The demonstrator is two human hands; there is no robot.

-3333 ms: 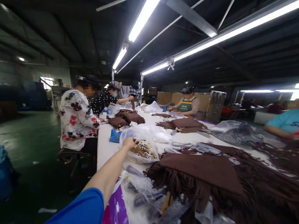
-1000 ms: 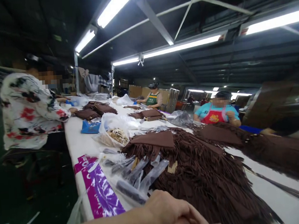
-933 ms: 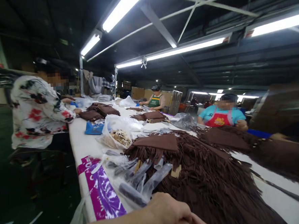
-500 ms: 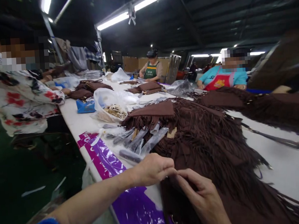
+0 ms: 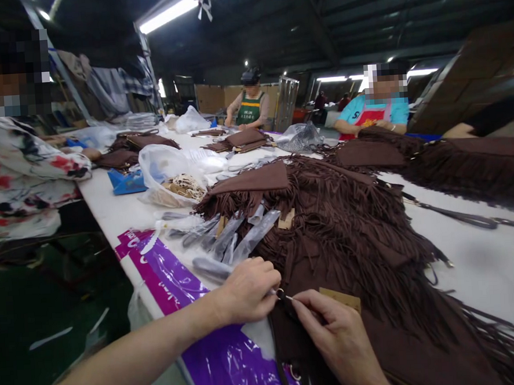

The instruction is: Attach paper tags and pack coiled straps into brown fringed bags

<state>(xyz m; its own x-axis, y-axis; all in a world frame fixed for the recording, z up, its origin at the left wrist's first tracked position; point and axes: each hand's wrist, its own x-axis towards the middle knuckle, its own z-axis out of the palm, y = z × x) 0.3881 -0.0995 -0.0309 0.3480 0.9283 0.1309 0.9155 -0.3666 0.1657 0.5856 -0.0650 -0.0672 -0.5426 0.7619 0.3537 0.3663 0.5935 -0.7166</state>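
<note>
My left hand (image 5: 251,290) is closed in a pinch at a small metal ring (image 5: 280,294) on a dark brown fringed bag (image 5: 379,339). Just right of the ring, my right hand (image 5: 337,334) pinches a thin pale string (image 5: 289,298) between thumb and forefinger. The two sets of fingertips are close together over the bag's near left part. Behind the right knuckles shows a tan card tag (image 5: 342,298); whether the string joins it is hidden. A second ring (image 5: 295,372) hangs lower on the bag.
More brown fringed bags (image 5: 349,204) are heaped ahead. Plastic-wrapped pieces (image 5: 255,236) and a plastic bag of strings (image 5: 184,186) lie to the left, beyond purple plastic film (image 5: 170,270) on the table edge. Co-workers stand around the white table (image 5: 483,260).
The view has swung slightly right. My hands have parted a little, so the ring and string show between the fingertips. The tan tag now shows behind my right hand.
</note>
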